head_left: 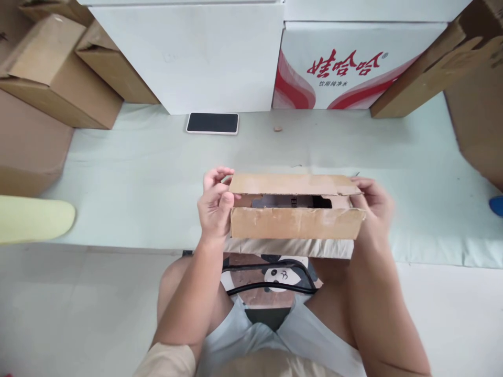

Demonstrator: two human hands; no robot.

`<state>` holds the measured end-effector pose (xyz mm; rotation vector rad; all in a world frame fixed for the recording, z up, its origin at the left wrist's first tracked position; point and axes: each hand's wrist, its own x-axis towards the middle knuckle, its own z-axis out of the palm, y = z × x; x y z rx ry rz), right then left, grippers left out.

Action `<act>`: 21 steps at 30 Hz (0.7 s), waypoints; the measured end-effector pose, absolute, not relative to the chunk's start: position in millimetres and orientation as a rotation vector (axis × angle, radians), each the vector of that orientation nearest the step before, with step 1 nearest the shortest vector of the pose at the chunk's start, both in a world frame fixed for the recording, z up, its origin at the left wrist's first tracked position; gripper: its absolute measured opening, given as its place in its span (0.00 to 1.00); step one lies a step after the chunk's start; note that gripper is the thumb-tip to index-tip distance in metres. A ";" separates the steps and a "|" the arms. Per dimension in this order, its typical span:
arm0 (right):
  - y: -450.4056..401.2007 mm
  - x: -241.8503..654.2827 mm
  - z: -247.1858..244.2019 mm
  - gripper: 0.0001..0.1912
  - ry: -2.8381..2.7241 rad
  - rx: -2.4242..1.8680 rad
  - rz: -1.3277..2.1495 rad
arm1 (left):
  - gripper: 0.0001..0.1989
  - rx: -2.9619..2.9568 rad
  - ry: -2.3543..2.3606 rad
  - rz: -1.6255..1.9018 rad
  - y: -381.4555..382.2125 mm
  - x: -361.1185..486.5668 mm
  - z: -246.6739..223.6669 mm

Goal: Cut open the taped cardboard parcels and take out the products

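Observation:
A long brown cardboard box (296, 224) is held between both hands above the front edge of the pale green surface. Its two long top flaps stand partly apart, and through the gap something grey with dark lettering and a black part shows inside. My left hand (216, 204) grips the box's left end, thumb near the corner and fingers behind it. At the right end, my right hand (373, 207) holds the box, its fingers at the upper corner and slightly blurred.
Behind the box, a phone (212, 123) lies on the pale green cloth (137, 173), with a small brown bit (277, 129) to its right. White cartons (220, 57) line the back. Brown boxes (78, 78) stand at both sides. A yellow-green object (35, 219) juts in at left.

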<state>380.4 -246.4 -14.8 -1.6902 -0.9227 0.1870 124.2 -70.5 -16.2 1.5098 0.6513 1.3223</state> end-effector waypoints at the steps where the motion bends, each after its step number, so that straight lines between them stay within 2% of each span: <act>1: -245.8 373.5 -7.9 0.11 -0.870 -1.582 0.173 | 0.29 1.551 0.606 1.315 -71.3 121.8 -15.9; 4: -244.0 352.9 5.1 0.19 -0.866 -1.381 0.147 | 0.34 1.717 0.399 1.182 -70.9 113.2 -15.8; 8: -241.8 342.4 6.9 0.31 -0.972 -1.320 0.156 | 0.43 1.969 0.174 0.988 -66.6 104.4 -11.8; 12: -242.8 349.5 6.0 0.38 -1.210 -1.345 0.090 | 0.40 2.034 0.093 0.996 -65.5 100.0 -5.0; 17: -244.8 353.0 5.1 0.41 -1.379 -1.304 0.059 | 0.41 1.960 0.203 1.098 -69.6 97.5 -4.6; 21: -242.3 341.3 8.3 0.39 -1.241 -1.344 0.012 | 0.42 1.854 0.370 1.179 -74.3 101.4 -6.4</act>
